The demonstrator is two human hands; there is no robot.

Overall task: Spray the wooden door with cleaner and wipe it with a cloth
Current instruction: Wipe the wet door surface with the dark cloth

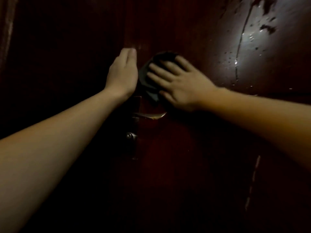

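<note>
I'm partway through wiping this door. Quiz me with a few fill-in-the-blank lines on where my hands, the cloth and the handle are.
1. The right hand presses the cloth flat on the door, just ____ the lever handle.
2. The left hand holds ____; its straight fingers rest against the door.
3. Wet droplets glisten on the door to the upper ____ of the cloth.
4. The lock cylinder sits ____ the lever handle.

Missing words: above; nothing; right; below

The wooden door [193, 39] looked glossy dark red-brown with wet droplets [252, 37] shining upper right, the cloth [148, 76] was matt dark fabric, and the lever handle [151, 115] was polished metal.
</note>
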